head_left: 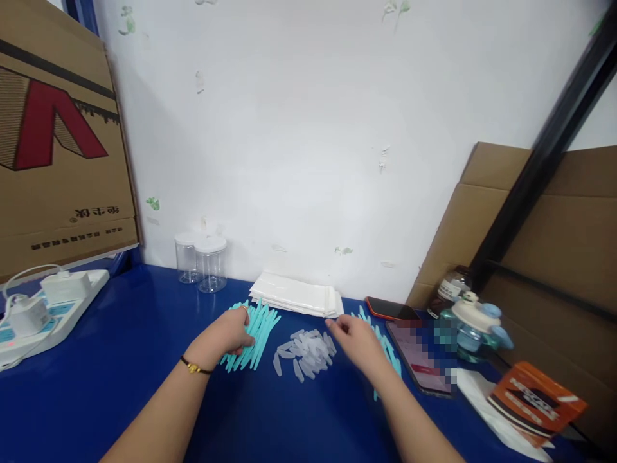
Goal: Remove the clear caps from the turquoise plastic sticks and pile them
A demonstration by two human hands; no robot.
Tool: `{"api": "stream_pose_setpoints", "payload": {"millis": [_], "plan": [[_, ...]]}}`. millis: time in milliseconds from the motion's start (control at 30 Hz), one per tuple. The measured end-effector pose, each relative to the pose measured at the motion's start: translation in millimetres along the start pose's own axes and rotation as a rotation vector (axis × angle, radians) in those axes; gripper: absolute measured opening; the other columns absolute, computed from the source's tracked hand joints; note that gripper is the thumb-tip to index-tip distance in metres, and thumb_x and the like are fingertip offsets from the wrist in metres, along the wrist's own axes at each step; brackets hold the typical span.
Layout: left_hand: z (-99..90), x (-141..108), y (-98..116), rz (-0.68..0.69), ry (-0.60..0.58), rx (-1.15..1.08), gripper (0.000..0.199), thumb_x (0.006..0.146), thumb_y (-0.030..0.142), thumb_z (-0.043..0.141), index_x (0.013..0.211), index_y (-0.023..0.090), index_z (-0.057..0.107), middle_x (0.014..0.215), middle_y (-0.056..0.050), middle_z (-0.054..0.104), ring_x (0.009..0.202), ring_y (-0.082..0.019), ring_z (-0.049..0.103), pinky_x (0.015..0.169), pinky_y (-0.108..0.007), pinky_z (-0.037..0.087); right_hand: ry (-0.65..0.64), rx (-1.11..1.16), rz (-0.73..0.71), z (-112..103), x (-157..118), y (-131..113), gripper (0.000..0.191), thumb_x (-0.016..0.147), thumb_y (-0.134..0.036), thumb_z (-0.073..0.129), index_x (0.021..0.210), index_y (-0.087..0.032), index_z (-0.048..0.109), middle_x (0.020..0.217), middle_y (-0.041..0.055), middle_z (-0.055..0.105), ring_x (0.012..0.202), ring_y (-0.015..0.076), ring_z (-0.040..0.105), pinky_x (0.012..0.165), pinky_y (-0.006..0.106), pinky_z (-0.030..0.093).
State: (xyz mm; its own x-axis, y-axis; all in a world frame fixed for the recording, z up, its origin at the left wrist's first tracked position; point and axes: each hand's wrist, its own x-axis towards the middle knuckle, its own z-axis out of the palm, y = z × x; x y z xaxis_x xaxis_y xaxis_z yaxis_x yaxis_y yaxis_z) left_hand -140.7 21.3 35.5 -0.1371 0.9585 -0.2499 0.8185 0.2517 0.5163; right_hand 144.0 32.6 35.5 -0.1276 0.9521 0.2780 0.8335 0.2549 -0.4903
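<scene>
My left hand (234, 331) rests on a pile of slim teal plastic sticks (263, 331), its fingers curled down and closed at the pile's left part. My right hand (354, 337) is above the table, right of a heap of small translucent plastic caps (311, 354). Its thumb and fingers are drawn together in a pinch, and anything between them is too small to make out. More teal sticks (388, 350) lie behind and beneath the right wrist, partly covered by it.
White plastic bags (294, 294) lie stacked by the wall, near two clear jars (211, 267) with white lids. At right are phones (417, 360), a teal bottle (470, 331), a brown bottle (450, 289) and an orange box (535, 402). A power strip (62, 325) sits left.
</scene>
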Motion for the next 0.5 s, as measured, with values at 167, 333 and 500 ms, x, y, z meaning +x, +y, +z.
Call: {"api": "stream_pose_setpoints", "payload": {"millis": [167, 333, 500], "plan": [[14.7, -4.2, 23.4, 0.282, 0.398, 0.259, 0.045, 0.065, 0.042, 0.061, 0.103, 0.02, 0.053, 0.108, -0.011, 0.055, 0.103, -0.028, 0.049, 0.078, -0.035, 0.04, 0.116, -0.155, 0.189, -48.7, 11.4, 46.9, 0.041, 0.08, -0.052, 0.041, 0.059, -0.021, 0.056, 0.056, 0.0015, 0.059, 0.054, 0.0149, 0.052, 0.049, 0.023, 0.027], [35.4, 2.6, 26.8, 0.35, 0.36, 0.369, 0.027, 0.071, 0.032, 0.057, 0.097, 0.034, 0.063, 0.118, -0.005, 0.05, 0.113, -0.029, 0.038, 0.086, -0.043, 0.032, -0.066, -0.233, 0.266, -51.7, 13.9, 71.9, 0.027, 0.073, -0.043, 0.055, 0.06, -0.02, 0.059, 0.063, 0.0033, 0.063, 0.061, 0.0167, 0.057, 0.051, 0.023, 0.03], [28.7, 13.0, 17.4, 0.291, 0.404, 0.346, 0.027, 0.069, 0.027, 0.058, 0.094, 0.033, 0.065, 0.11, -0.005, 0.053, 0.106, -0.028, 0.042, 0.084, -0.042, 0.034, -0.067, -0.323, 0.245, -23.3, 16.5, 62.1, 0.019, 0.073, -0.039, 0.055, 0.077, -0.022, 0.063, 0.084, 0.0057, 0.066, 0.077, 0.0217, 0.061, 0.057, 0.026, 0.036]]}}
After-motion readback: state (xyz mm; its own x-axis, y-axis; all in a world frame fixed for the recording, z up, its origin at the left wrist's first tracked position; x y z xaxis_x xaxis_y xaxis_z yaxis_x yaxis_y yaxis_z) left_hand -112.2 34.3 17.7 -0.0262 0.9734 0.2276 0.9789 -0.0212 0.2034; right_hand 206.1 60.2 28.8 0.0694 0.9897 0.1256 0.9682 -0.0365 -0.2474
